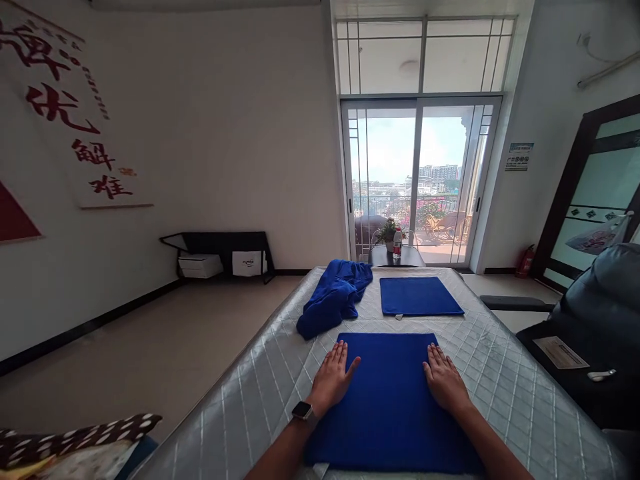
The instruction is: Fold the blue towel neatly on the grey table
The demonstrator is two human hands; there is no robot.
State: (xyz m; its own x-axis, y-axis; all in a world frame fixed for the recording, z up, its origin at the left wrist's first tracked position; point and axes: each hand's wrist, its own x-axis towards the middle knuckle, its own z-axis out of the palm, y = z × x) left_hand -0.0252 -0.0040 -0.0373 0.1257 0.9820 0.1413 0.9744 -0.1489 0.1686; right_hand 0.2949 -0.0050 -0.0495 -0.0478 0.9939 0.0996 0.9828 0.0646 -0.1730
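Laying our palms along the two sides of the near cloth, we have the left hand over its left edge and the right hand over its right edge, both toward its far corners. Our fingers are stretched out flat, thumbs turned inward over the blue fabric; neither hand grasps anything, and how hard we press we cannot tell. Setting our hands this wide probably lets us level both sides together, leaving the middle uncovered. On our left wrist, just beside the near cloth, we wear a watch. A small white tag shows at the left end of the near cloth's closest edge. Under the near cloth lies a silvery quilted mattress, likely chosen as our surface for being broad and level. Beyond the near cloth, toward its left, we see a crumpled cloth, also blue, heaped loosely, perhaps to be out of our hands' way. Beyond the near cloth, toward its right, a flat cloth of the same blue lies smooth; it seems set apart so that nothing creases it. Farther off, past the near cloth and the mattress's end, a small table bears a bottle and a potted plant, before glass sliding doors.
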